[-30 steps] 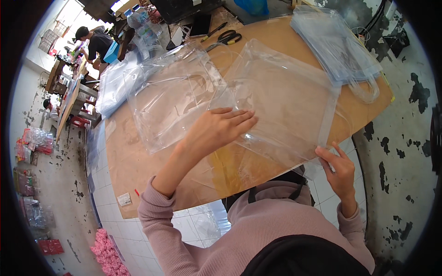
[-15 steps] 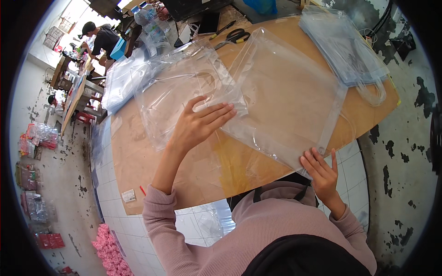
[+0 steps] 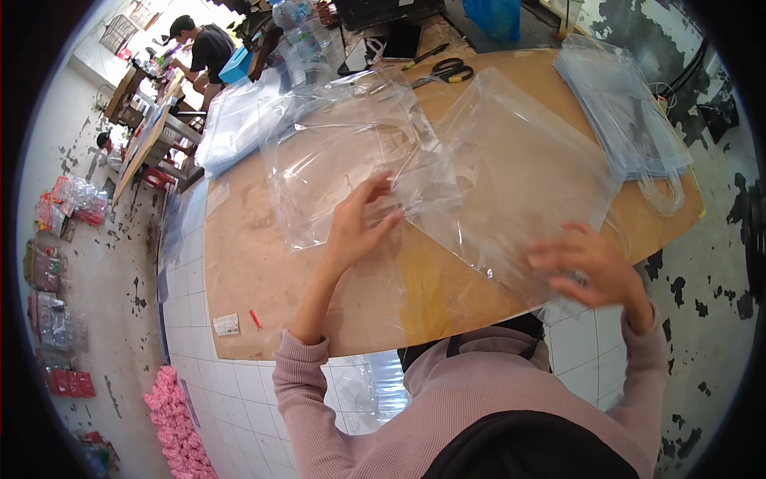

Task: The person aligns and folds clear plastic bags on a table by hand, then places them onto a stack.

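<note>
Two clear plastic bags lie on the brown table [image 3: 263, 295]. The right clear bag [image 3: 527, 168] is large and flat, its near corner at the table's front edge. Crumpled and glossy, the left clear bag [image 3: 343, 160] overlaps it in the middle. My left hand [image 3: 357, 223] is at the left bag's near right edge, thumb and fingers apart. Whether it touches the film is hard to see. Over the right bag's near corner is my right hand [image 3: 586, 267], blurred by motion, its fingers spread and nothing visibly held.
Stacked clear bags with handles [image 3: 626, 112] lie at the far right, and more clear sheets [image 3: 243, 120] at the far left. Scissors [image 3: 443, 73], a phone [image 3: 403, 41] and water bottles [image 3: 299, 32] sit at the back. A person [image 3: 209, 52] works farther off.
My right hand has lifted off the right bag's corner and moved right. My left hand has drawn back from the overlap, its fingers more curled. The view has shifted slightly.
</note>
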A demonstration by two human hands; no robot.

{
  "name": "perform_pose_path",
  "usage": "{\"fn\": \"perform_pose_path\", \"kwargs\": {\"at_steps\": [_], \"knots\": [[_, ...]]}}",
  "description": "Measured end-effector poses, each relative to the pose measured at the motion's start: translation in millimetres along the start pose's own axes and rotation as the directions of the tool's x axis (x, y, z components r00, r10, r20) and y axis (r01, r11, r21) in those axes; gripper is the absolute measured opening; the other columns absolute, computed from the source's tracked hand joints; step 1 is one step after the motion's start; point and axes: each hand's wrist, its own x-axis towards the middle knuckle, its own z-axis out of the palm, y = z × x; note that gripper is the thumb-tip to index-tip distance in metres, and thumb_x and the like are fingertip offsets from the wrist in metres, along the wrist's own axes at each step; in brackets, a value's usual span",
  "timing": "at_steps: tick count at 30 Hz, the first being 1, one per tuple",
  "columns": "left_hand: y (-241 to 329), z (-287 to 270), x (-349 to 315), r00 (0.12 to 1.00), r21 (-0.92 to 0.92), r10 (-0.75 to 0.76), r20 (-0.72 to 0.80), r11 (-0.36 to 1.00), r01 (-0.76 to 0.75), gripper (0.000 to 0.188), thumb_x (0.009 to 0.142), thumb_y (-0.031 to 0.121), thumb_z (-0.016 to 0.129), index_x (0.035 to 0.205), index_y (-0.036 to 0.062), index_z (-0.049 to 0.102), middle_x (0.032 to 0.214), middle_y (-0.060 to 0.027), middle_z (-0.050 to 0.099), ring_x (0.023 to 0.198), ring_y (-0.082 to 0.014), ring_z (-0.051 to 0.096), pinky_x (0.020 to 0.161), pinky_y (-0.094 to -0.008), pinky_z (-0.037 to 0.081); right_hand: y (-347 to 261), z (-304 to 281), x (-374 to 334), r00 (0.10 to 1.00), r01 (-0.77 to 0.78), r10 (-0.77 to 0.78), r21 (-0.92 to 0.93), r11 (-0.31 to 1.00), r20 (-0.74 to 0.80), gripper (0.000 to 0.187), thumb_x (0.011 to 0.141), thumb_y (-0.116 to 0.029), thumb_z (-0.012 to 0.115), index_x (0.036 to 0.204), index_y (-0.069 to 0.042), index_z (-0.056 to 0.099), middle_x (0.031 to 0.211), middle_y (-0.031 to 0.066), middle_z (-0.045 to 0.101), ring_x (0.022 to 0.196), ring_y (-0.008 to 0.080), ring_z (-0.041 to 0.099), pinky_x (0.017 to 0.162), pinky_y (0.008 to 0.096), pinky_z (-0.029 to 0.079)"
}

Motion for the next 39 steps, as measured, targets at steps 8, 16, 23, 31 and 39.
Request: {"fn": "perform_pose_path", "kwargs": {"at_steps": [8, 16, 23, 31, 39], "knots": [[-8.0, 11.3, -3.7, 0.93, -0.193, -0.366, 0.03, 0.911, 0.365, 0.012, 0.077, 0.008, 0.065, 0.08, -0.003, 0.061, 0.071, -0.0076, 0.062, 0.065, -0.0108, 0.06, 0.057, -0.0229, 0.047, 7.5, 46.4, 89.6, 0.963, 0.224, -0.246, -0.183, 0.957, -0.109, 0.066, 0.084, -0.049, 0.046, 0.137, -0.014, 0.029, 0.142, 0.0187, 0.022, 0.129, 0.0329, 0.027, 0.101, 0.0509, 0.021], [-17.8, -17.1, 2.8, 0.869, 0.151, -0.162, -0.467, 0.954, 0.259, 0.019, 0.086, 0.012, 0.056, 0.101, 0.002, 0.059, 0.088, -0.0065, 0.061, 0.078, -0.0139, 0.057, 0.062, -0.0264, 0.046, 15.4, 36.7, 63.0, 0.938, 0.225, -0.203, 0.047, 0.973, -0.281, 0.056, 0.09, -0.046, 0.038, 0.133, -0.01, 0.036, 0.141, 0.0194, 0.024, 0.13, 0.033, 0.026, 0.102, 0.047, 0.024], [113.7, 31.9, -15.9, 0.906, 0.27, 0.405, 0.125, 0.865, -0.424, 0.033, 0.07, 0.013, 0.067, 0.098, -0.0021, 0.059, 0.111, -0.0161, 0.055, 0.097, -0.0265, 0.056, 0.081, -0.0348, 0.045, 19.8, -5.4, -56.2, 0.387, -0.199, 0.438, 0.39, 0.899, -0.812, 0.017, 0.091, -0.009, 0.045, 0.099, 0.001, 0.057, 0.093, 0.0052, 0.057, 0.084, 0.0113, 0.053, 0.078, 0.0232, 0.041], [157.9, 137.0, -34.7, 0.805, 0.494, 0.189, 0.563, 0.703, -0.511, 0.065, 0.077, 0.037, 0.057, 0.112, -0.0177, 0.047, 0.116, -0.0368, 0.045, 0.107, -0.038, 0.053, 0.087, -0.0359, 0.046, -13.8, 54.4, -106.7, 0.812, -0.283, 0.429, 0.376, 0.882, -0.395, 0.01, 0.08, -0.005, 0.057, 0.087, -0.001, 0.063, 0.082, 0.0103, 0.063, 0.073, 0.0211, 0.061, 0.067, 0.0285, 0.046], [134.4, 111.6, -49.0, 0.874, 0.583, 0.072, 0.48, 0.718, -0.38, 0.037, 0.075, 0.008, 0.054, 0.105, -0.0136, 0.053, 0.108, -0.0298, 0.055, 0.09, -0.0274, 0.063, 0.067, -0.0266, 0.053, -29.3, 81.2, -66.8, 0.946, -0.115, 0.216, 0.373, 0.921, -0.243, 0.019, 0.078, -0.004, 0.06, 0.097, -0.004, 0.064, 0.099, 0.009, 0.064, 0.087, 0.0253, 0.063, 0.074, 0.0323, 0.05]]}}
